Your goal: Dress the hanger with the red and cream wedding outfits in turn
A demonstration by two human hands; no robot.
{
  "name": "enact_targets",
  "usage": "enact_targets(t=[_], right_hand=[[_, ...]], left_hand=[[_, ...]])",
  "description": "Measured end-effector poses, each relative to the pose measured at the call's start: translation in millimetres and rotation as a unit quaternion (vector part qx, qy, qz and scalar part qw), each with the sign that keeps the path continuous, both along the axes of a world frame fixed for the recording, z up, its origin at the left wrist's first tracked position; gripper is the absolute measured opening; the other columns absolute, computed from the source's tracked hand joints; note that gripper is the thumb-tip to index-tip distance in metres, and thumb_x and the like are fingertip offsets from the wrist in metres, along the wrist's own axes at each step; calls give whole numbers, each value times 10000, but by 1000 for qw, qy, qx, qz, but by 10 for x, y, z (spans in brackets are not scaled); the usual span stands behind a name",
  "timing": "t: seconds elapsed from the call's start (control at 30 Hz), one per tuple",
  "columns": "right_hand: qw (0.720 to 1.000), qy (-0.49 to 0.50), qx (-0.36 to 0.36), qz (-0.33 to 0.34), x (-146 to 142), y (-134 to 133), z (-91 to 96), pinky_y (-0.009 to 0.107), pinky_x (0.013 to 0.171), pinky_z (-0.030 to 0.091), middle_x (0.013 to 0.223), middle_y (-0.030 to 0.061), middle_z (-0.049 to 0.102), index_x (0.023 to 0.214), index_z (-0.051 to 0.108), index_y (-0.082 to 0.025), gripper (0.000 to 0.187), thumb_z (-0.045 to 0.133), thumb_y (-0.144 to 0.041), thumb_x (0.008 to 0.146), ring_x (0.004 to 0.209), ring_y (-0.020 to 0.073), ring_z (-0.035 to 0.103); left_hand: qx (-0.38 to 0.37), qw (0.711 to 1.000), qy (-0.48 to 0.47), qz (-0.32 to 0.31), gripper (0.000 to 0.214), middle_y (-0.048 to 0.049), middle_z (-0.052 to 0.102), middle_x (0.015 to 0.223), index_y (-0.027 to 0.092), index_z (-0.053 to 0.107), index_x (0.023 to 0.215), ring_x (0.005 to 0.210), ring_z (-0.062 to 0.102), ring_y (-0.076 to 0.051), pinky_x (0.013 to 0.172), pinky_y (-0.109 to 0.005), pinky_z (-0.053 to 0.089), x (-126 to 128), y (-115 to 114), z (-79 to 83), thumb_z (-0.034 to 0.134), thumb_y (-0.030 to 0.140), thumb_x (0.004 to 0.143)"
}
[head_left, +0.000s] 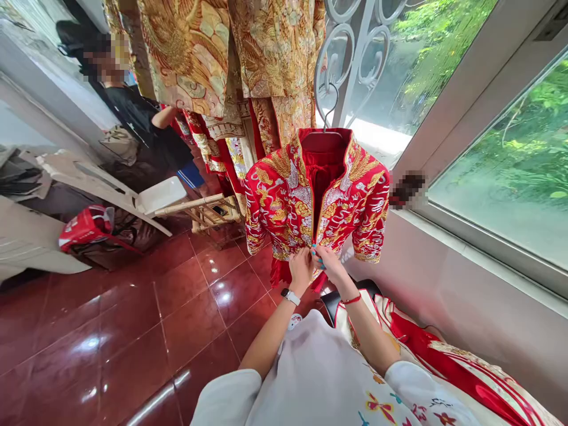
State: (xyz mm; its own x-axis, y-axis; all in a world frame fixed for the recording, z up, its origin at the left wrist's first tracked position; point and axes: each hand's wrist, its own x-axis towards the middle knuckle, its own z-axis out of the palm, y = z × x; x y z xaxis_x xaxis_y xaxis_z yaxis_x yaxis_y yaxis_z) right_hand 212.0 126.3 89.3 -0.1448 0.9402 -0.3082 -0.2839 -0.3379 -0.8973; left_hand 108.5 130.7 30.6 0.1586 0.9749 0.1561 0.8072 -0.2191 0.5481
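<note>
Hands (302, 267) (330, 261) on jacket (284, 204), collar (349, 148) up, seemingly vertical

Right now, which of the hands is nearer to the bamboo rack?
Left. The left hand holds the red jacket on the side toward the bamboo rack; the right hand, beside it on the jacket, is farther.

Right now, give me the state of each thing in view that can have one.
Jacket, hanging, open at the top
Hanger, inside the jacket
Left hand, closed on the jacket's front
Right hand, likewise
Watch, worn, screen dark
Gold garments, hanging
Red-and-cream cloth, lying draped
Window, cannot tell if shut
</note>
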Motion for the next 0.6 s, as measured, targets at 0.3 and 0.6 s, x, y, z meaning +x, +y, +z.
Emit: enact_targets(t=[0.3,0.6], right_hand=[[994,-11,109,-27,255,899,1080,213,425,176,524,-95,295,681,465,-206,234,558,-280,882,435,53,193],[936,-206,272,-80,595,1205,1342,213,459,281,582,-49,388,732,562,-188,285,515,-377,939,489,77,311]], left_hand=[[7,999,-45,29,257,-125,726,948,184,671,1031,877,679,-268,793,-344,401,28,50,-44,442,301,1018],[-78,957,-278,1,83,-65,696,824,209,667,841,753,638,-223,731,-308,443,-188,209,-28,642,283,871]])
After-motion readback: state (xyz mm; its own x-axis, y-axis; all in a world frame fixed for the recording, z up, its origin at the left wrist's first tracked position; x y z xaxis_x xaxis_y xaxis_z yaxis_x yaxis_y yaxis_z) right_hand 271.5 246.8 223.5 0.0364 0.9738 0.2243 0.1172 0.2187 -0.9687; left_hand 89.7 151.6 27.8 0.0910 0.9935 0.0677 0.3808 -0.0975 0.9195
